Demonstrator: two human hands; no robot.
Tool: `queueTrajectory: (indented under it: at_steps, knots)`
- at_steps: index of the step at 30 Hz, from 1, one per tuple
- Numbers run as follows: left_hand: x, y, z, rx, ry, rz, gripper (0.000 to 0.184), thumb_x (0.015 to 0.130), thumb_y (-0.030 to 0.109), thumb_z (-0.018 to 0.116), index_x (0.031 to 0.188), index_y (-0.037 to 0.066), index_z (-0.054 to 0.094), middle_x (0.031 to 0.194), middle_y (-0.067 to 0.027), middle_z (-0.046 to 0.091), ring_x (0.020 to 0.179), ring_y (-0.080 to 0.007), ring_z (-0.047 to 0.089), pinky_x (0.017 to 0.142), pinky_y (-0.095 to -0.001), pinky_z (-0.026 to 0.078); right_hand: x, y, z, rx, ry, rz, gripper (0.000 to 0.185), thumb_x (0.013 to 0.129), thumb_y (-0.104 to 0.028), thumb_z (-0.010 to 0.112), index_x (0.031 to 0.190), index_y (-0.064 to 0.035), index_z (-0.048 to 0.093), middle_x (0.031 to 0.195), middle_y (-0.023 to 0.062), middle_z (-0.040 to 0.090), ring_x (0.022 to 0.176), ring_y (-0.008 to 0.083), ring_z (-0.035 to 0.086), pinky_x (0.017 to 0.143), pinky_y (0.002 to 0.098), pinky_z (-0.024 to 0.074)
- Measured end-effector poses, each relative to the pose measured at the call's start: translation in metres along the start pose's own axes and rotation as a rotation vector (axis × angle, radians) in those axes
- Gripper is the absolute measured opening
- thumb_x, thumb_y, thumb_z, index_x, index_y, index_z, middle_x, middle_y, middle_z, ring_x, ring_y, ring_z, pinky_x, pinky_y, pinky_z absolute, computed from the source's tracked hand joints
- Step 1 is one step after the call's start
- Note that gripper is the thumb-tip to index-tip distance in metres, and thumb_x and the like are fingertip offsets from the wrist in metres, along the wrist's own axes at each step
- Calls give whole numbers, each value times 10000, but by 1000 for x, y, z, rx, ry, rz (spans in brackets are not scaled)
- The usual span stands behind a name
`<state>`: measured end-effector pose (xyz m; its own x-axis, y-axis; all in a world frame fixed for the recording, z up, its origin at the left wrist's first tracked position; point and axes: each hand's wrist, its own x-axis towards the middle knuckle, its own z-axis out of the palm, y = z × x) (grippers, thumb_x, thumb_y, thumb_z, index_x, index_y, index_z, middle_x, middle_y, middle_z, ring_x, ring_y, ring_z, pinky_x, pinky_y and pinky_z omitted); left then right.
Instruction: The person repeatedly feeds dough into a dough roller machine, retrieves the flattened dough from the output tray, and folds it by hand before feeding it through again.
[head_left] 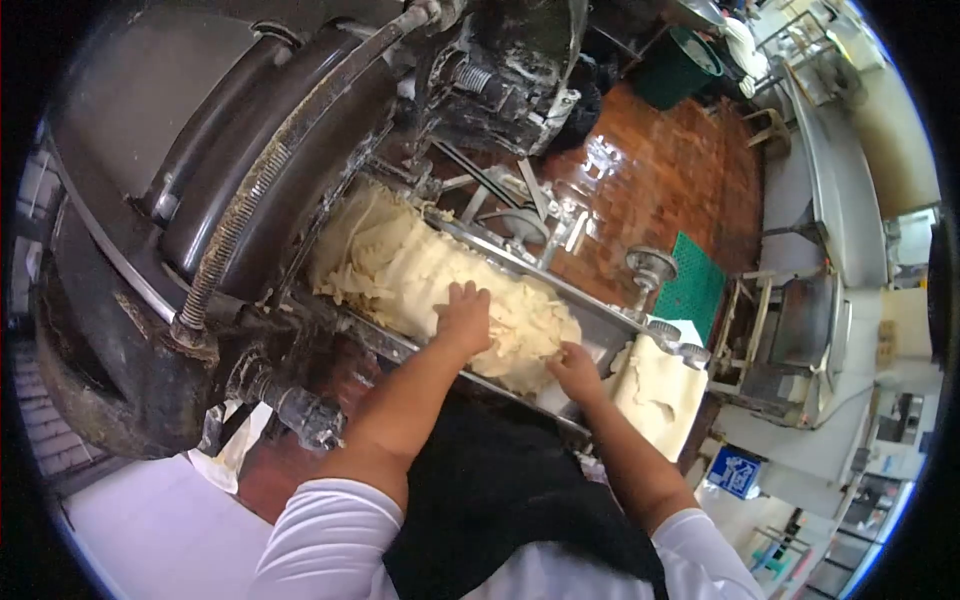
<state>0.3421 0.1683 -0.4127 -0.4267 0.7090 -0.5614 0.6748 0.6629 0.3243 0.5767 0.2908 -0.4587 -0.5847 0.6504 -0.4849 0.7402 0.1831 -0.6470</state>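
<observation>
A long mass of pale, ragged dough (410,265) fills much of a metal trough below the rollers. My left hand (464,318) rests on top of it, fingers spread and pressing into the surface. At the dough's right end, my right hand (575,372) has its fingers curled around the edge, gripping a bit of it. A smoother folded sheet of dough (655,395) hangs over the trough's far right end, beyond my right forearm.
Large dark rollers (270,170) of a dough machine stand close on the left, with a threaded rod (250,190) across them. The metal trough (605,335) runs to gears (665,330) at right. A green bin (680,68) and a green mat (690,280) are on the tiled floor.
</observation>
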Motion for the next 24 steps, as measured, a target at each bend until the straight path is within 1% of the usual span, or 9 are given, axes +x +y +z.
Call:
queueTrajectory:
  at_steps: [3,6,9,10,12,15,18,21,24]
  knots:
    - [18,-26,18,-204,170,127,535,689,268,725,1159,71,562,1217,-152,509,1184,-275,457,874,-455,470,-5,-16,-9,-39,17,50,519,772,-313,663,1143,40,580,1042,217,636,954,301,627,841,352,482]
    - [12,-38,7,-395,185,36,416,699,221,698,1074,62,615,1028,-185,611,962,-274,602,816,-376,494,-2,-25,-19,-146,-30,39,507,762,-315,662,1134,21,588,1063,217,627,974,314,619,863,364,473]
    - [12,-58,20,-701,283,-8,443,715,171,675,1129,42,587,928,-190,644,790,-275,642,763,-368,503,4,-23,-20,-205,-25,35,575,770,-404,674,1178,-14,565,1077,197,634,999,343,610,871,380,471]
    - [3,-58,11,-880,183,-131,439,729,122,650,1150,24,576,912,-166,665,787,-247,649,738,-332,506,0,-27,-19,-266,82,-18,556,772,-390,677,1169,-16,572,1068,193,637,998,339,610,871,377,471]
    - [13,-74,36,-1012,343,-87,451,730,105,645,1162,5,561,929,-144,664,816,-227,647,748,-323,502,-9,-40,-15,-390,293,-125,519,775,-364,682,1151,-18,586,1050,184,644,995,330,611,870,373,472]
    - [12,-89,52,-1176,438,-121,390,750,92,587,1122,-23,569,978,-168,656,920,-268,630,803,-348,474,-6,-56,-10,-320,325,-371,429,795,-303,642,1108,-13,594,1084,191,619,968,339,607,851,394,477]
    - [-7,-85,34,-1359,481,-208,396,731,76,582,1115,-19,577,995,-168,649,938,-265,624,813,-347,465,9,-93,0,-66,-51,-118,459,792,-298,661,1147,-21,572,1072,176,619,923,299,626,807,378,495]
    - [2,-96,37,-1413,528,-246,404,722,96,591,1110,-16,582,1014,-166,645,941,-265,621,820,-348,460,39,-106,39,84,-177,-158,536,785,-320,691,1197,-16,533,1022,149,630,856,255,634,728,356,511]
    - [10,-106,38,-1283,521,-161,422,720,139,610,1108,-24,578,1045,-183,638,953,-303,618,842,-366,458,51,-153,75,551,-297,301,589,765,-325,729,1211,-7,514,947,111,634,804,209,616,666,326,508]
